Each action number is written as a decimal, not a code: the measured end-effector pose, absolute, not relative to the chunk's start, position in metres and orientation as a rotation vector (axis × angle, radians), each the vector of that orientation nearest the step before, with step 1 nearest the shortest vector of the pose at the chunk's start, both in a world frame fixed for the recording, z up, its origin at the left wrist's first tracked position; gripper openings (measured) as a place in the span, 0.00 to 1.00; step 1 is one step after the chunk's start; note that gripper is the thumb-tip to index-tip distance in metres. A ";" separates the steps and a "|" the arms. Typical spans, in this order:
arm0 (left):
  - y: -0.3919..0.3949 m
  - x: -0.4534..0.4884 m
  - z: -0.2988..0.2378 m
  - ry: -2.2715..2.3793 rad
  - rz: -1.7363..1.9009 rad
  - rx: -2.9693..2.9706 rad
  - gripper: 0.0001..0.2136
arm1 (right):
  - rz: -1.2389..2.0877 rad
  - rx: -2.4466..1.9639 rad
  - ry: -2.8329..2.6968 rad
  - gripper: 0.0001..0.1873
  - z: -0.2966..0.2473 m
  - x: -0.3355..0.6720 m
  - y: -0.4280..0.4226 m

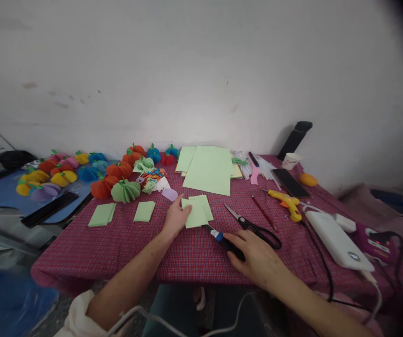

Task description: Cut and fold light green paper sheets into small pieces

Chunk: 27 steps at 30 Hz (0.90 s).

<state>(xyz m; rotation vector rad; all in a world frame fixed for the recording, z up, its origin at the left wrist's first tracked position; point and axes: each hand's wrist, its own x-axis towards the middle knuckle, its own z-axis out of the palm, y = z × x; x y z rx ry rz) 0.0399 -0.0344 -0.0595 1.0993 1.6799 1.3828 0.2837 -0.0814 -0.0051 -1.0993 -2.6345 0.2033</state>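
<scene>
My left hand (pixel 176 217) rests on the red checked tablecloth (pixel 124 243), its fingers pinching the left edge of a small stack of light green paper pieces (pixel 197 211). My right hand (pixel 253 255) lies over the dark handle of a utility knife (pixel 222 238), whose tip points at the green pieces. Black-handled scissors (pixel 253 225) lie just right of the paper, beside my right hand. Two more small green paper stacks (pixel 102 214) (pixel 144 211) lie to the left.
Large green sheets (pixel 210 169) lie at the table's back. Several paper pumpkins (pixel 117 180) crowd the left side. A yellow glue gun (pixel 287 201), red pencil (pixel 263 212), phone (pixel 290 182), paper cup (pixel 290 160), white power bank (pixel 334 238) and cables occupy the right.
</scene>
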 end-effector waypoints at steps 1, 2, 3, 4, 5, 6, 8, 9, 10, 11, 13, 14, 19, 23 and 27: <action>-0.035 0.040 -0.059 1.687 1.374 1.122 0.28 | 0.213 -1.108 -2.633 0.20 -0.006 0.283 -0.082; -0.036 0.040 -0.058 1.712 1.359 1.157 0.28 | 0.222 -1.115 -2.633 0.20 -0.007 0.282 -0.083; -0.037 0.040 -0.057 1.750 1.337 1.203 0.28 | 0.229 -1.121 -2.635 0.20 -0.008 0.281 -0.083; -0.038 0.040 -0.056 1.794 1.307 1.258 0.28 | 0.232 -1.125 -2.638 0.21 -0.009 0.280 -0.084; -0.039 0.039 -0.054 1.840 1.275 1.314 0.28 | 0.231 -1.126 -2.640 0.21 -0.010 0.279 -0.084; -0.041 0.040 -0.052 1.885 1.237 1.373 0.28 | 0.228 -1.127 -2.640 0.21 -0.011 0.278 -0.085; -0.045 0.041 -0.048 2.006 1.111 1.499 0.28 | 0.214 -1.128 -2.640 0.20 -0.013 0.278 -0.085; -0.047 0.042 -0.045 2.089 1.013 1.559 0.28 | 0.204 -1.129 -2.639 0.20 -0.014 0.277 -0.085; -0.049 0.043 -0.043 2.182 0.897 1.613 0.28 | 0.195 -1.130 -2.640 0.20 -0.016 0.277 -0.084; -0.051 0.045 -0.041 2.271 0.780 1.665 0.29 | 0.187 -1.132 -2.643 0.21 -0.017 0.277 -0.083; -0.055 0.048 -0.035 2.418 0.614 1.782 0.29 | 0.179 -1.141 -2.652 0.21 -0.019 0.276 -0.082; -0.057 0.049 -0.032 2.468 0.583 1.853 0.29 | 0.179 -1.146 -2.657 0.20 -0.020 0.276 -0.081; -0.059 0.055 -0.025 2.380 0.668 2.269 0.23 | 0.181 -1.139 -2.670 0.20 -0.020 0.271 -0.081; -0.056 0.057 -0.037 2.057 0.565 2.459 0.21 | 0.151 -1.140 -2.668 0.20 -0.017 0.266 -0.081; -0.054 0.055 -0.052 1.940 0.441 2.445 0.21 | 0.102 -1.146 -2.662 0.20 -0.018 0.264 -0.079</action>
